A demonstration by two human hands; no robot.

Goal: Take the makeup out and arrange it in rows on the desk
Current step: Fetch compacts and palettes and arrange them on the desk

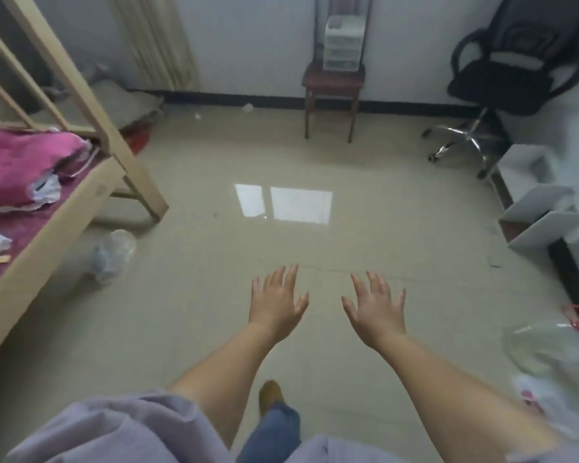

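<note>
Head view. No makeup is identifiable anywhere; the likeliest holder is the small translucent drawer unit that is standing on the seat of the dark wooden chair against the far wall, its contents too blurred to read. No desk is plainly showing either; only white angular furniture is jutting in at the right edge. The left hand and right hand are reaching forward side by side above the floor, palms down, fingers straight and spread, holding nothing and touching nothing, well apart from the drawer unit.

Judged risks: the task appears to be only beginning, and the walk across is the hazard. The glossy beige tiled floor is mirroring a window and looks slick; a crumpled clear plastic bag is lying near the bed and more soft plastic is lying at the right, either of which could slide underfoot. The drawer unit is sitting high on a narrow seat, so a hasty pull on one drawer could tip the whole stack.

Surroundings: a pale wooden bed frame carrying rumpled pink bedding, and a black mesh office chair on a chrome star base
</note>
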